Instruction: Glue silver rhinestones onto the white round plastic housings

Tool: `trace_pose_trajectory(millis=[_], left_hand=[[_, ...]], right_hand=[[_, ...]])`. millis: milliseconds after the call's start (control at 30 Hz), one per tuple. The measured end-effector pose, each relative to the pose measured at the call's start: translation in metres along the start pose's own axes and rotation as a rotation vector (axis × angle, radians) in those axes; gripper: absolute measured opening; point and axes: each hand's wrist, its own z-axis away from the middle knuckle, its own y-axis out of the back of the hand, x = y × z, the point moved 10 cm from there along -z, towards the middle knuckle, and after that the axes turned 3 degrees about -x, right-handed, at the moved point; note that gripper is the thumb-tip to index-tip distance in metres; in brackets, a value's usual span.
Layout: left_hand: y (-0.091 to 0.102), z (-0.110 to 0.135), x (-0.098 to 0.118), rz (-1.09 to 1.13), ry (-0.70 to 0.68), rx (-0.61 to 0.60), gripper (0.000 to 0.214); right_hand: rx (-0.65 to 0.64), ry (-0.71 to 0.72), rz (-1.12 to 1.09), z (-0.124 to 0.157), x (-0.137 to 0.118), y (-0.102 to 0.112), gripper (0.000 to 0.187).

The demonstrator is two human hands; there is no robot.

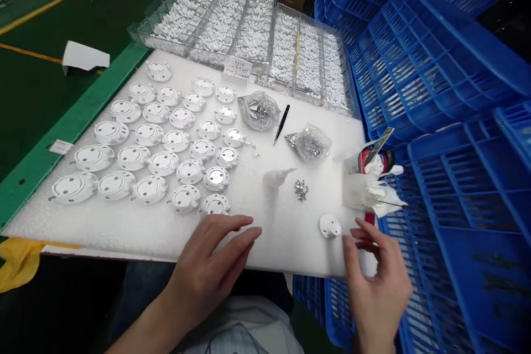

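Note:
My left hand hovers over the front edge of the white foam sheet, fingers stretched and apart, with nothing in it. Nearest to it is a round white part at the front of several rows of similar round white parts. My right hand is at the front right with thumb and fingers apart, holding nothing. Just left of its fingertips lies a small white part, apart from the others. A small heap of metal pieces and a white pointed bottle stand between the hands.
Black tweezers lie between two plastic bags of small metal pieces. Clear trays of white parts line the back. At the right stand a container with tools and tissue and blue crates.

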Motion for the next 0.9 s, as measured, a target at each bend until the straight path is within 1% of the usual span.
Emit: trace_pose_trajectory(millis=[67, 100, 133, 200, 267, 333, 400, 500, 600, 633, 667, 700, 767, 800, 833, 867, 900], left_hand=[[-0.013, -0.002, -0.004, 0.112, -0.003, -0.02, 0.026], [-0.016, -0.002, -0.003, 0.111, -0.022, -0.01, 0.023], [-0.02, -0.001, -0.001, 0.114, -0.047, -0.02, 0.022], [-0.025, 0.0, 0.001, 0.115, -0.064, -0.035, 0.02], [-0.027, 0.001, 0.001, 0.135, -0.05, -0.048, 0.02], [-0.025, 0.0, -0.002, 0.159, -0.021, -0.048, 0.023], [-0.024, 0.0, -0.005, 0.187, 0.007, -0.056, 0.031], [-0.024, 0.0, -0.008, 0.236, 0.005, -0.07, 0.04], [-0.018, 0.003, -0.012, 0.335, 0.006, -0.014, 0.034], [-0.016, 0.004, -0.014, 0.373, 0.017, 0.011, 0.03], [-0.014, 0.005, -0.016, 0.405, 0.033, 0.033, 0.026], [-0.012, 0.006, -0.018, 0.428, 0.049, 0.05, 0.024], [-0.01, 0.005, -0.021, 0.453, 0.081, 0.058, 0.023], [-0.01, 0.005, -0.023, 0.465, 0.101, 0.057, 0.024], [-0.01, 0.004, -0.025, 0.479, 0.118, 0.056, 0.024], [-0.01, 0.004, -0.026, 0.495, 0.129, 0.049, 0.024], [-0.01, 0.003, -0.027, 0.509, 0.138, 0.043, 0.023]], right_hand=[[-0.112, 0.004, 0.106, -0.001, 0.009, -0.013, 0.051], [-0.153, 0.003, 0.122, -0.001, 0.013, -0.019, 0.057], [-0.18, -0.009, 0.12, -0.001, 0.016, -0.025, 0.059], [-0.194, -0.06, 0.057, -0.001, 0.022, -0.033, 0.058], [-0.223, -0.117, -0.117, 0.0, 0.02, -0.041, 0.055], [-0.312, -0.134, -0.342, 0.001, 0.005, -0.055, 0.054], [-0.436, -0.11, -0.503, 0.005, -0.02, -0.073, 0.053], [-0.597, -0.048, -0.61, 0.015, -0.057, -0.096, 0.054], [-0.689, -0.001, -0.692, 0.022, -0.077, -0.107, 0.054], [-0.7, 0.01, -0.702, 0.02, -0.08, -0.107, 0.054], [-0.683, 0.019, -0.693, 0.014, -0.08, -0.105, 0.051], [-0.628, 0.028, -0.664, 0.005, -0.078, -0.101, 0.048], [-0.429, 0.041, -0.535, -0.022, -0.071, -0.086, 0.04], [-0.32, 0.055, -0.441, -0.036, -0.069, -0.079, 0.038], [-0.261, 0.079, -0.34, -0.048, -0.071, -0.076, 0.041], [-0.267, 0.111, -0.249, -0.057, -0.075, -0.08, 0.045], [-0.32, 0.149, -0.173, -0.064, -0.081, -0.09, 0.045]])
